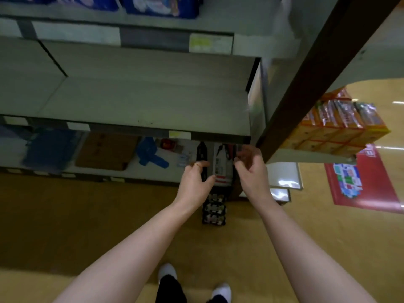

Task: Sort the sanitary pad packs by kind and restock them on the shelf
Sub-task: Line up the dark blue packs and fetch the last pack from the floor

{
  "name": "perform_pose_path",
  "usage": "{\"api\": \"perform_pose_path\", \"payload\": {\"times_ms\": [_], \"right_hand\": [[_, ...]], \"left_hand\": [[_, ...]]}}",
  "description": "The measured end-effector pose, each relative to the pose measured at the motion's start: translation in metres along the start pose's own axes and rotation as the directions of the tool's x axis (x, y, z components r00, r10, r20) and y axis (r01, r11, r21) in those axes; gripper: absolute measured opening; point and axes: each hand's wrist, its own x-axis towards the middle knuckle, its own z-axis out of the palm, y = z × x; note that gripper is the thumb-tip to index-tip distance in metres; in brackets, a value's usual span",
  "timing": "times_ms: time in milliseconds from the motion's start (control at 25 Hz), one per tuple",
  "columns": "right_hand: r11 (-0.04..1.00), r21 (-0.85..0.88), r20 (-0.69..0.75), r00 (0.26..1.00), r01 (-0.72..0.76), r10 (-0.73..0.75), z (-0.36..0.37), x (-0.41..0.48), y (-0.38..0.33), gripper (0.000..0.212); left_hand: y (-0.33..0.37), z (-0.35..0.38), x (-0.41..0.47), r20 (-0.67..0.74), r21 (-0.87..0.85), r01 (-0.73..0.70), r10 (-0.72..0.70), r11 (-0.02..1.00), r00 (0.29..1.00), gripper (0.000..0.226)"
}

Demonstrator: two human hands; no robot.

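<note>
Head view, white-and-red pack [220, 169] upright on bottom shelf [153, 174] beneath middle shelf [142, 101], flanked by left hand [194, 180] and right hand [251, 167], fingers curled at its edges, actual hold impossible to tell; probably light, soft, slippery-wrapped, best gripped across both narrow sides.

Blue packs [161, 6] cropped, price tags [209, 43] blurred
</note>
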Motion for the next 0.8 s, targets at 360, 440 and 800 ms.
{"api": "perform_pose_path", "payload": {"times_ms": [360, 440, 800], "right_hand": [[0.994, -0.098, 0.104, 0.992, -0.056, 0.066, 0.07, 0.035, 0.199, 0.025], [0.991, -0.1, 0.124, 0.987, -0.087, 0.099, 0.093, 0.044, 0.263, 0.028], [0.916, -0.37, 0.286, 0.92, -0.153, 0.268, 0.192, 0.081, 0.549, 0.05]], "left_hand": [[-0.169, 0.09, 0.059, 0.017, -0.023, 0.082, -0.081, 0.996, 0.997, 0.038], [-0.223, 0.12, 0.075, 0.041, -0.034, 0.102, -0.101, 0.994, 0.994, 0.037], [-0.391, 0.229, 0.156, 0.107, 0.146, 0.034, -0.05, 0.989, 0.993, 0.047]]}}
